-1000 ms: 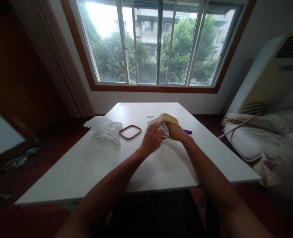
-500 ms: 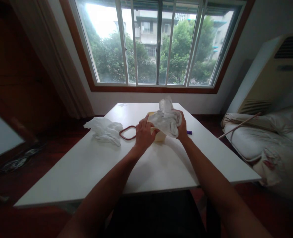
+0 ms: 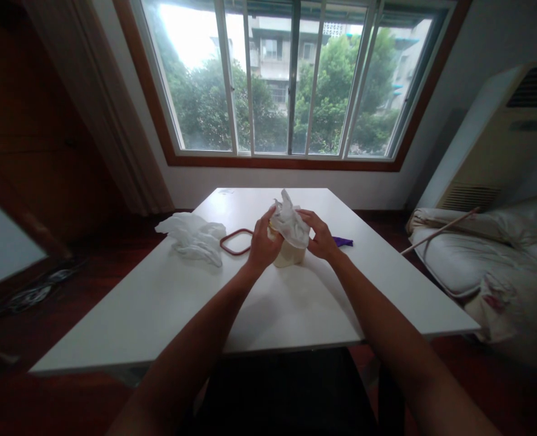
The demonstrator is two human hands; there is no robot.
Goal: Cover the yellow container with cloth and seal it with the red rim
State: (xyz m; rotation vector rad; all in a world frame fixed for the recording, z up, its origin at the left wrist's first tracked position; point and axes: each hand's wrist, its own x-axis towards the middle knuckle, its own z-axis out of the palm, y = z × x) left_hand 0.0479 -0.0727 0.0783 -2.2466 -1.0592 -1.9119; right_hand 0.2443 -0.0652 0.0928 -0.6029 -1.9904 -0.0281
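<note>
A pale yellow container (image 3: 289,255) stands on the white table, with a crumpled white plastic bag (image 3: 290,225) bunched over its top. My left hand (image 3: 264,243) is curled round the container's left rim, its thumb on the near side. From the right, my right hand (image 3: 321,238) presses its bent fingers and thumb against the bag. The bag hides the container's opening. Just left of my left hand lies a reddish-brown frame (image 3: 226,249) with rounded corners. A purple item (image 3: 343,241) lies beyond my right hand, partly hidden by it.
Another crumpled white plastic bag (image 3: 194,239) lies at the table's left edge. The white table (image 3: 290,315) ends just in front of my body. To the right is a covered seat (image 3: 450,257) with a thin stick (image 3: 441,231) across it.
The plastic bag has come down and left onto the container's top, more bunched than before. My right hand has moved left with it, uncovering more of the purple item.
</note>
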